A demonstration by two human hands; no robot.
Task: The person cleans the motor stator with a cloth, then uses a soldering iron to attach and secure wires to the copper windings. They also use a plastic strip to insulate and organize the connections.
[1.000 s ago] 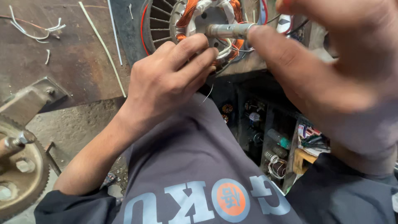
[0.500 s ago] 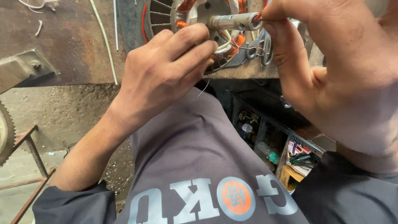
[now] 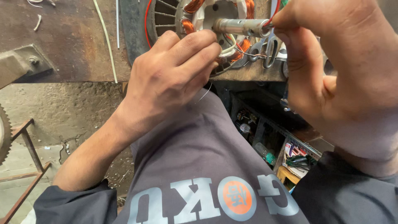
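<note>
A: Start with the hands. What is the left hand [image 3: 166, 79] doing?

B: It is curled over, fingers bunched and pinched on a thin bare wire [image 3: 203, 94] that loops out below the knuckles at about five o'clock. The fingertips press in at the lower edge of the motor stator [image 3: 207, 25], so the grip looks meant to keep the fine strand taut while it is worked among the windings.

A: And the right hand [image 3: 348, 74]?

B: Closed as well. Thumb and forefinger meet at the hand's ten o'clock corner, nipping a red lead [image 3: 271, 17] just where the steel shaft [image 3: 240, 26] ends. Held that high and close, it seems to steady the lead against the shaft tip.

A: So where does the stator sit against both hands?

B: At twelve o'clock from the left hand, touching its fingertips, and at nine to ten o'clock from the right. Its copper coils [image 3: 190, 25] and white insulation ring the shaft, which points out toward the right hand.

A: It lies flat?

B: It rests on the counter [image 3: 74, 45], at the near edge, likely so both hands can reach it from below.

A: Anything further out?

B: Loose wire offcuts [image 3: 105, 41] on the counter at ten o'clock, a toothed wheel [image 3: 4, 137] at the far left, and an open drawer of small parts [image 3: 273, 145] under the counter at five o'clock.
</note>
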